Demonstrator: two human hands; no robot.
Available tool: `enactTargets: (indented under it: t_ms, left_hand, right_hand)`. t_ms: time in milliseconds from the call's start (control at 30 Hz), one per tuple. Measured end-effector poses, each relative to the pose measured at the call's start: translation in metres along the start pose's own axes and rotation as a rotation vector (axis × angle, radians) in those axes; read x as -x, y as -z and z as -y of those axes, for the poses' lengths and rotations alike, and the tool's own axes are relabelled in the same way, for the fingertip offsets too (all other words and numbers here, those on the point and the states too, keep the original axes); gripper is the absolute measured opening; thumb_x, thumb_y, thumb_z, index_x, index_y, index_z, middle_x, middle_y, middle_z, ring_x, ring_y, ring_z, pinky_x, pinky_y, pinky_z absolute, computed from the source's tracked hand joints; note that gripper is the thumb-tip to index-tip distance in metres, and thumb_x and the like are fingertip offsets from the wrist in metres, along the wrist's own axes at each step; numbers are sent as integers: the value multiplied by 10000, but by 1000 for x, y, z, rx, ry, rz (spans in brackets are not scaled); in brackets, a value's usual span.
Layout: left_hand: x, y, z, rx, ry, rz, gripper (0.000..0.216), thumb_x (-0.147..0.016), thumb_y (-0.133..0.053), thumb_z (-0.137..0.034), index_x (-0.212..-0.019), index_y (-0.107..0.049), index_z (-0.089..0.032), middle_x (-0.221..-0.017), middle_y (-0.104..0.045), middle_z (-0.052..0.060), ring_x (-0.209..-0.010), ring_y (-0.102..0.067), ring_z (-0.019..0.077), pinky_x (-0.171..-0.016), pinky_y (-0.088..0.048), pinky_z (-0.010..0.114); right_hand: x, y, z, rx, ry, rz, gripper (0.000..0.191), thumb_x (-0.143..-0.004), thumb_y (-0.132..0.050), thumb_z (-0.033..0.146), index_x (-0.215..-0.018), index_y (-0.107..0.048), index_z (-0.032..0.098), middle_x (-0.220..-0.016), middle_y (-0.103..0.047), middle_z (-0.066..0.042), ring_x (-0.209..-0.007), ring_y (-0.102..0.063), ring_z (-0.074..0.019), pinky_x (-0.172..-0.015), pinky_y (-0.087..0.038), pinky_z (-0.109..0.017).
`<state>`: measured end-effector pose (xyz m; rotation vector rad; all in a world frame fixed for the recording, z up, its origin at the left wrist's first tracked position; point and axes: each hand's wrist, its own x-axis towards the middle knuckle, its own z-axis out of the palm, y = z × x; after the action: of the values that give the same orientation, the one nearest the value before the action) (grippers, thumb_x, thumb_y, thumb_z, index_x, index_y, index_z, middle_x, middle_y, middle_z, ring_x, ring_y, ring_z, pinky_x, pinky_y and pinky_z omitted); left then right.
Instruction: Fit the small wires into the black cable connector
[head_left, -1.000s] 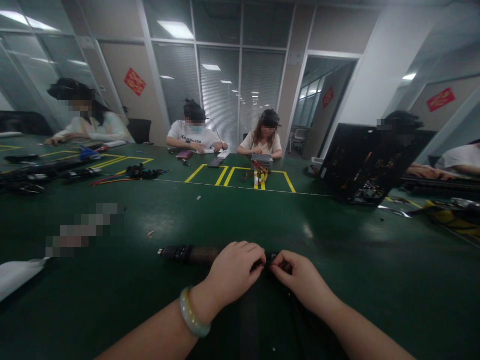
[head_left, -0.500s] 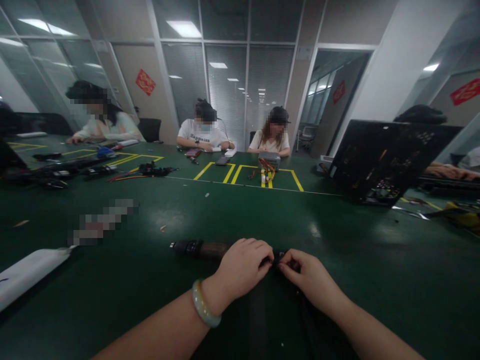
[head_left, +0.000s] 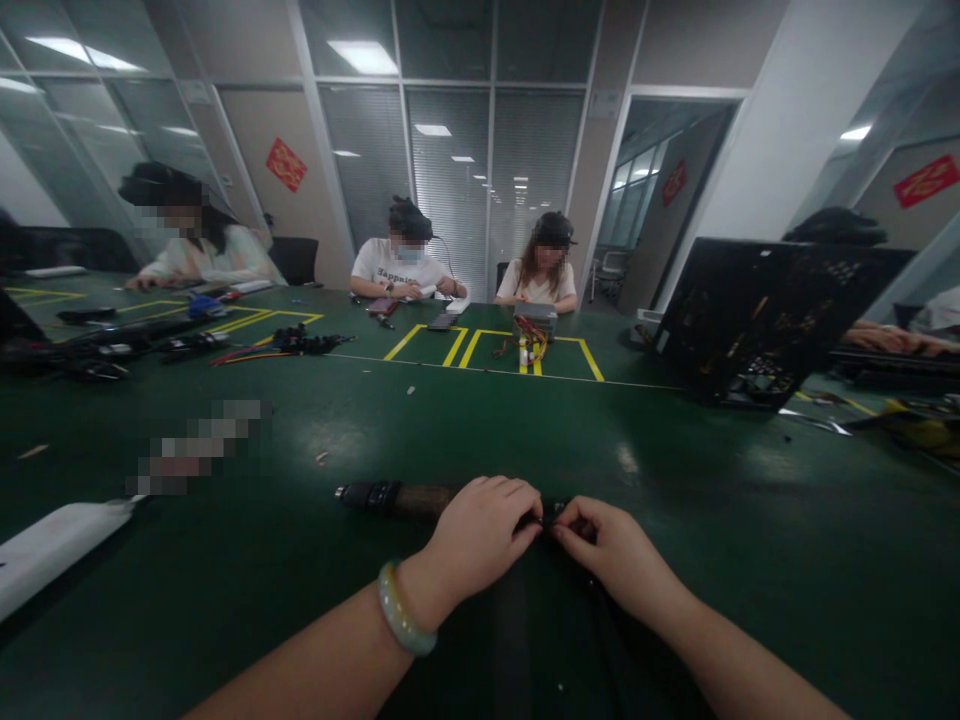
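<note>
A dark rod-shaped object with a silvery tip and a brownish middle [head_left: 420, 501] lies crosswise on the green table in front of me; I cannot tell its exact kind. My left hand [head_left: 489, 530], with a pale green bangle on its wrist, is closed over the object's right part and hides it. My right hand [head_left: 611, 545] pinches with thumb and forefinger at the right end, close to the left fingertips. What sits between those fingertips is too small and dark to make out. A dark strand runs from there toward the lower edge.
A white power strip [head_left: 60, 550] lies at the left. Dark cable bundles [head_left: 300, 340] are farther back. A black panel-like case [head_left: 780, 320] stands at the right. Across the table, a grey box with coloured wires [head_left: 534, 318] stands before seated people.
The view has shifted slightly, so everything sits a little farther left. Both hands keep nearly the same place on the rod-shaped object, with only small finger movement.
</note>
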<state>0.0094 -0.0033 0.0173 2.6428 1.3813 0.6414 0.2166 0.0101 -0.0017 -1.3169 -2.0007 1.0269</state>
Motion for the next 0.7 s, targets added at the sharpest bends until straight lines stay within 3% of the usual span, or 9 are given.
enactTargets:
  t_ms: [700]
  left_hand:
    - [0,-3,1,23,-16,-31,118,-866,-629,-190,-974,-603,-231,-1032,-650,0,-963,-593,202,-841,-439,361]
  right_hand:
    - [-1,0,-1,43,23,-25,77,-858,-606,251,-811,-639,199,-741,-657,18,-682,-610,-150,-591,-418,-222]
